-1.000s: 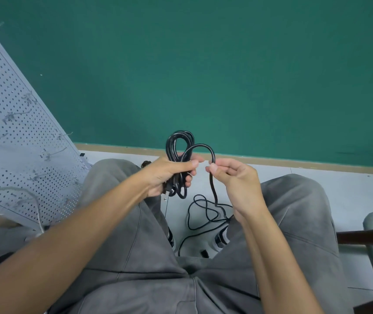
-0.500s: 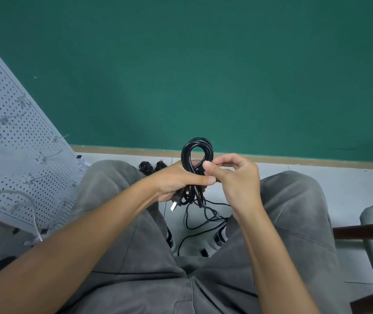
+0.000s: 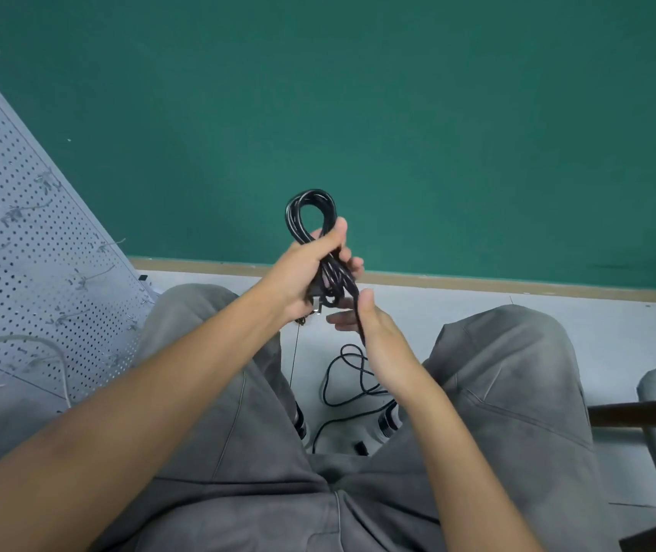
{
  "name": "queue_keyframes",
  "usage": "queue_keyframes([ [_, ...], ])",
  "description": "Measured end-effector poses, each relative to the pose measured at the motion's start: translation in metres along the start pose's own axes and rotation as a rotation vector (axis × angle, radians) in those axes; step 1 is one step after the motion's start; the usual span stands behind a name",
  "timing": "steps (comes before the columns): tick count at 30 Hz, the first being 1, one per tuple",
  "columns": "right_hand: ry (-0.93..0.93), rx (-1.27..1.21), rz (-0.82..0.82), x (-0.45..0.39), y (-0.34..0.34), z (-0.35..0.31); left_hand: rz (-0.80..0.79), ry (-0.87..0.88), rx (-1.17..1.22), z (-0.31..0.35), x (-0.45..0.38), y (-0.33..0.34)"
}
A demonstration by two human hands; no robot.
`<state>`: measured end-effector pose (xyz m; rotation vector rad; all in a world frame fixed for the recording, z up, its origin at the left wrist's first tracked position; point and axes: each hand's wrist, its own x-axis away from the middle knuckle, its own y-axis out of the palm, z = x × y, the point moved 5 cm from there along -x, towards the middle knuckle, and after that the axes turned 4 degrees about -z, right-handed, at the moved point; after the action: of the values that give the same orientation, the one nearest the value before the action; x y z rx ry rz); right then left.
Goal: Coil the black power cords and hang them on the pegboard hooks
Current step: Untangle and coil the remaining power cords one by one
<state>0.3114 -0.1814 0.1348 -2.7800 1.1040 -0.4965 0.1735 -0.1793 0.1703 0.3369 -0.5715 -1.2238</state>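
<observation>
The left hand [image 3: 302,272] grips the coil [image 3: 314,233] of black cord around its middle, thumb laid across the front and fingers wrapped behind, their tips showing on the far side. The coil's long axis runs nearly upright, leaning a little to the left at the top; its rounded loop end points up against the green wall [image 3: 398,113], and its lower end, with the plug [image 3: 315,304] sticking out below the palm, points down toward the floor [image 3: 418,312]. Just beside and below, the right hand [image 3: 370,324] is turned edge-on with its thumb up; the loose strand [image 3: 359,320] drops from the coil past the thumb and along the palm, but whether the fingers pinch it or merely let it run through I cannot tell. From there the strand hangs down between the knees and lies in slack loops on the floor, near two shoes [image 3: 388,422]. To the left leans a grey pegboard [image 3: 19,233] with wire hooks [image 3: 91,274], well apart from the coil
</observation>
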Motion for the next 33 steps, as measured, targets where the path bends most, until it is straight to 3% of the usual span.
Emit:
queue_keyframes([
  [7,0.019,0.273,-0.158,0.003,0.009,0.010,0.296,0.179,0.124,0.024,-0.014,-0.012],
  [11,-0.136,0.283,-0.122,0.006,0.006,-0.002,0.403,0.322,-0.370,0.034,-0.014,-0.024],
  [14,-0.201,0.199,0.008,0.008,-0.005,-0.016,0.279,0.365,-0.725,0.031,-0.010,-0.020],
  [17,-0.241,0.121,0.130,0.011,-0.015,-0.024,0.157,0.308,-0.846,0.018,-0.006,-0.020],
  [25,-0.220,-0.047,0.407,0.017,-0.030,-0.025,-0.079,0.145,-0.801,-0.010,0.016,-0.007],
  [29,-0.144,-0.050,0.561,0.022,-0.041,-0.023,-0.102,0.051,-0.680,-0.016,0.029,0.003],
  [33,-0.151,-0.052,0.530,0.022,-0.043,-0.024,-0.185,-0.029,-0.621,-0.018,0.035,0.010],
])
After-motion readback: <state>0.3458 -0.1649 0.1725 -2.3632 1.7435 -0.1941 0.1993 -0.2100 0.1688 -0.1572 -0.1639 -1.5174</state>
